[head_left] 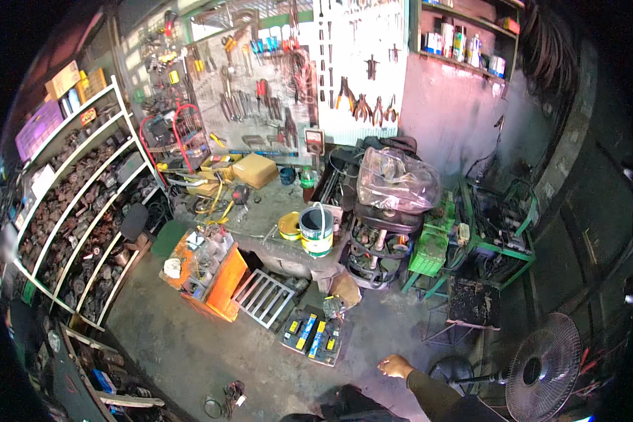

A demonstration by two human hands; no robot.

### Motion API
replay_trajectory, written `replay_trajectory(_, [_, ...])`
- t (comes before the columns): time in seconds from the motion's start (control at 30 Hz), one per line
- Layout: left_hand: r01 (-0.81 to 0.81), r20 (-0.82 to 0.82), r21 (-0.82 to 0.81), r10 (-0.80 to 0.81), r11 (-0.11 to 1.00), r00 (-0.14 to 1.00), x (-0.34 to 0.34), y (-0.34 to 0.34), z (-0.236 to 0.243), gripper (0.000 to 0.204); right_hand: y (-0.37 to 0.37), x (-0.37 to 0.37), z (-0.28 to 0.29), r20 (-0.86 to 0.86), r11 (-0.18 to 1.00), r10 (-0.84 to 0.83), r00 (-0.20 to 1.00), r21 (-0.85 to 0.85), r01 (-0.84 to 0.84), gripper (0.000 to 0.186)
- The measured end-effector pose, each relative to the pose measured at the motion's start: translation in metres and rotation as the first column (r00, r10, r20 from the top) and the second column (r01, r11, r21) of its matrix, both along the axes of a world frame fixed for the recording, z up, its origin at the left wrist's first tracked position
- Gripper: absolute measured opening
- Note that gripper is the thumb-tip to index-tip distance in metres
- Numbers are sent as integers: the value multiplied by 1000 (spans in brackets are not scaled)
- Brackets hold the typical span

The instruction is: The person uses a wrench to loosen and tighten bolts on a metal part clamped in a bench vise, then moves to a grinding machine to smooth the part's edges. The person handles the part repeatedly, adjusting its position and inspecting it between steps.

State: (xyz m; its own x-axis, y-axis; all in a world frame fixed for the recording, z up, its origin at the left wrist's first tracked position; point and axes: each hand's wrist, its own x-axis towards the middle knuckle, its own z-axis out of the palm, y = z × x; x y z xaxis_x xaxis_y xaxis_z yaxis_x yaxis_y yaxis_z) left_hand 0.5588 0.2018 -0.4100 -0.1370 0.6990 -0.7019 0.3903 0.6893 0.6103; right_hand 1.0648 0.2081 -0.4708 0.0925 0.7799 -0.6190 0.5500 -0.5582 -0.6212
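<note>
My right hand (394, 366) reaches in from the bottom right in a dark sleeve, its fingers curled; whatever they may hold is hidden. It hangs over the floor beside two black batteries (295, 337) with blue and yellow labels, which lie up and left of it. To its right stands a fan (555, 352) with a round wire cage. A metal rack of bars (264, 295) is on the floor beyond the batteries. My left hand is not in view.
An orange cabinet (225, 288) fronts a cluttered workbench (253, 211) under tool pegboards. Shelves of dark parts (84, 211) line the left side. Bulky covered equipment (394, 183) and green frames (513, 253) fill the right. A small ring and tangled item (232, 397) lie on the floor.
</note>
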Motion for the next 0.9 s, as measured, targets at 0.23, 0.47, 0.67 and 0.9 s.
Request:
replay_trajectory(0.23, [-392, 293, -134, 414, 910, 862, -25, 20, 1, 45, 7, 39, -56, 340, 826, 424, 840, 235, -512, 16])
replay_trajectory(0.47, [360, -36, 100, -358, 928, 933, -43, 195, 2, 36, 72, -4, 31, 44, 985, -67, 997, 163, 59, 25])
replay_trajectory(0.67, [360, 291, 325, -454, 875, 842, 104, 325, 20, 36, 114, -12, 126, -404, 762, -598, 693, -18, 647, 29])
replay_trajectory(0.9, [217, 658, 149, -260, 965, 707, 224, 315, 74, 45, 226, -53, 147, -280, 975, -211, 936, 6, 222, 31])
